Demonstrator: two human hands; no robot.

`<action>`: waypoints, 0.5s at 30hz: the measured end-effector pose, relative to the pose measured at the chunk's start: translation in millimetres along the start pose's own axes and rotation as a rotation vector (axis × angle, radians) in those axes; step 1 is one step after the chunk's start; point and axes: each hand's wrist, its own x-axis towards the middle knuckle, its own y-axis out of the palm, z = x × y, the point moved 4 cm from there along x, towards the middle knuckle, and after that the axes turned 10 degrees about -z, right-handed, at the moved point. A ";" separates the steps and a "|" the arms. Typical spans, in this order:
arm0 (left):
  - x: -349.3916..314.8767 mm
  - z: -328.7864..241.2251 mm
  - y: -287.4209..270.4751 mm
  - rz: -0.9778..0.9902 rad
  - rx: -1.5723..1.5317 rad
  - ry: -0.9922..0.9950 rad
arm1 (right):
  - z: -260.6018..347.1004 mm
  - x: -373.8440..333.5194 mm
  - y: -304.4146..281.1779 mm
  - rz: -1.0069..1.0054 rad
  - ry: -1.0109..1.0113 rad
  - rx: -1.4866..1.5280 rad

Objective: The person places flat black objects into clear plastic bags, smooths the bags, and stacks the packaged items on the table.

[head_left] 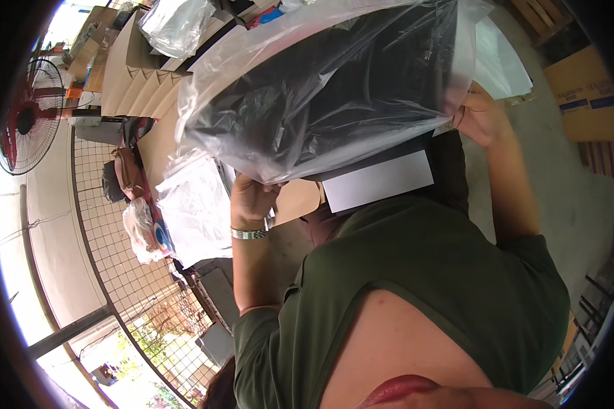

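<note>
A large clear plastic bag [307, 116] with a flat black panel inside spans the space in front of me, wrinkled and shiny. My left hand [253, 199], a metal watch band at its wrist, is closed on the bag's near left corner. At the bag's right edge my right hand [483, 116] grips the plastic, its fingers partly hidden behind it. Under the bag, by my lap, lies a white rectangular sheet [378, 180] against something dark. A tan piece of cardboard [296, 202] shows beside my left hand.
Left of the bag lies a pile of white plastic sheeting [194, 211]. Stacked tan cardboard pieces [140, 88] rise at the far left, near a red fan [28, 117]. A cardboard box [586, 95] stands at the far right. Wire mesh [109, 218] lines the left side.
</note>
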 end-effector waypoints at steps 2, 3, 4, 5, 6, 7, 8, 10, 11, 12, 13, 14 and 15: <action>0.6 -9.0 21.9 -0.142 0.222 0.227 | 2.9 7.4 1.4 0.051 -0.018 -0.087; 3.1 -19.6 39.0 -0.078 0.376 0.374 | 12.2 11.8 -1.1 0.090 -0.022 -0.167; 7.2 -36.7 39.8 -0.055 0.624 0.501 | 20.0 11.6 -0.5 0.124 -0.028 -0.248; 8.8 -52.9 53.2 0.031 0.568 0.616 | 24.2 12.5 2.9 0.068 -0.055 -0.267; 9.6 -62.3 68.6 0.044 0.536 0.651 | 26.7 13.3 8.8 0.012 -0.083 -0.286; 14.4 -70.5 85.2 0.066 0.502 0.682 | 27.8 15.0 12.8 -0.051 -0.115 -0.306; 15.0 -82.7 89.3 0.067 0.547 0.682 | 27.3 13.4 19.1 -0.109 -0.139 -0.349; 19.3 -108.3 90.7 -0.047 0.563 0.836 | 26.0 12.3 39.4 -0.041 -0.219 -0.506; 19.0 -111.2 103.6 -0.120 0.603 0.848 | 25.0 11.6 41.1 -0.026 -0.258 -0.585; 17.9 -115.1 121.8 -0.193 0.643 0.860 | 23.8 16.8 40.5 0.035 -0.274 -0.622; 16.1 -115.1 132.4 -0.273 0.685 0.874 | 21.1 17.1 39.3 0.005 -0.304 -0.599; 15.7 -113.9 134.2 -0.179 0.500 1.002 | 17.9 17.6 39.7 -0.024 -0.335 -0.577; 12.2 -106.1 135.0 -0.244 0.380 1.020 | 15.9 17.7 40.2 -0.054 -0.365 -0.553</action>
